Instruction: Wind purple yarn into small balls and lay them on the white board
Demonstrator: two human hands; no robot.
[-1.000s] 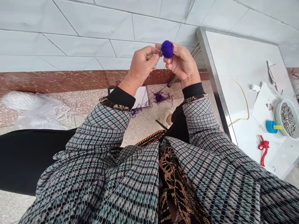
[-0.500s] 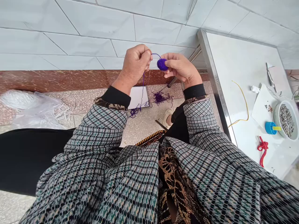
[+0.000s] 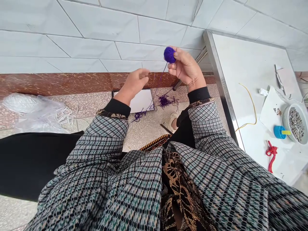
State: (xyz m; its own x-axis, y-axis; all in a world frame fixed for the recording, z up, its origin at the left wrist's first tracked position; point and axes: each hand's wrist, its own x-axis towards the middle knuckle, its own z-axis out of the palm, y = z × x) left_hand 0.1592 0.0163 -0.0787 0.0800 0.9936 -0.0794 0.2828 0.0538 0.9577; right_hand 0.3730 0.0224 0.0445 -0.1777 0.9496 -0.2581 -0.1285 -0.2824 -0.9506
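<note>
right hand (image 3: 187, 66): fingers curled, gripping ball (image 3: 169, 55) | left hand (image 3: 134, 82): half-curled, blurred, can't tell if gripping, ball's 8 o'clock | strand (image 3: 164, 71): off ball toward 7 o'clock

At the right of the frame, a white worktop (image 3: 240, 61) is bordered by a metal edge. On it are laid a curved yellow cord (image 3: 253, 106), a knotted red cord (image 3: 271, 154), a white sheet (image 3: 268, 110) and — at the far right — a bowl (image 3: 288, 117) filled with small grey pieces (image 3: 296, 123), with a blue cap (image 3: 279, 132) beside it. On the speckled floor (image 3: 134, 138), white strands (image 3: 20, 103) are partly covered by a clear bag (image 3: 40, 117) at the left; near the centre, a white board (image 3: 143, 98) is edged by loose purple yarn (image 3: 138, 116), and a purple tangle (image 3: 165, 101) is spread just right of it.
</note>
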